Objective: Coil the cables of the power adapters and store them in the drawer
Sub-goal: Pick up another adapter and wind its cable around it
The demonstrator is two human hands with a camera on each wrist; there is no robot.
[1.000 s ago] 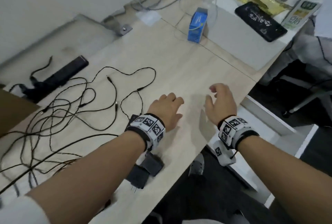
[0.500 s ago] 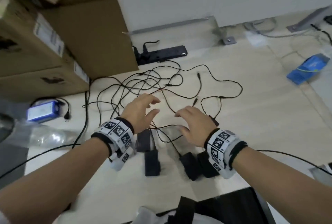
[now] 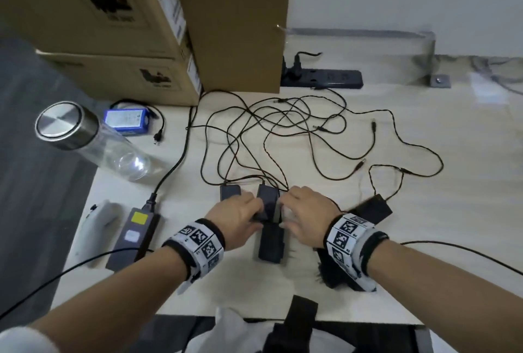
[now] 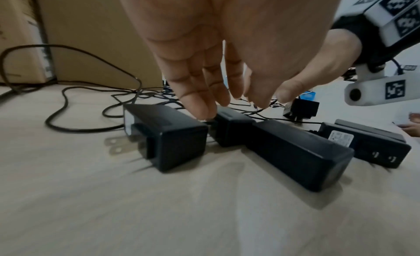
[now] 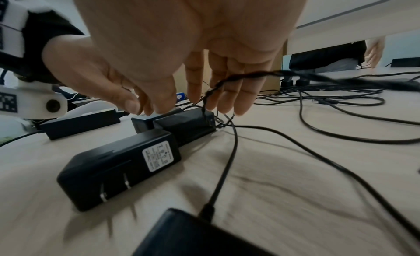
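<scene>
Several black power adapters lie on the light wood desk (image 3: 424, 239), their thin black cables (image 3: 283, 126) tangled behind them. My left hand (image 3: 256, 211) and right hand (image 3: 284, 211) meet over the middle adapter (image 3: 267, 200), with straight fingers reaching down to it. The left fingertips (image 4: 200, 112) touch between the left adapter (image 4: 168, 134) and the middle adapter (image 4: 229, 128). One cable strand (image 5: 227, 78) crosses in front of my right fingers (image 5: 227, 98). A labelled adapter (image 5: 120, 162) lies just in front. No drawer is in view.
Stacked cardboard boxes (image 3: 113, 13) stand at the back left, a black power strip (image 3: 325, 78) beside them. A clear bottle (image 3: 85, 137), a blue battery pack (image 3: 127, 120) and a larger brick with a yellow sticker (image 3: 135, 231) lie on the left.
My head has turned from the desk's right part to its left. Both hands moved from bare desk to above the tangled cables, then down onto the middle adapter.
</scene>
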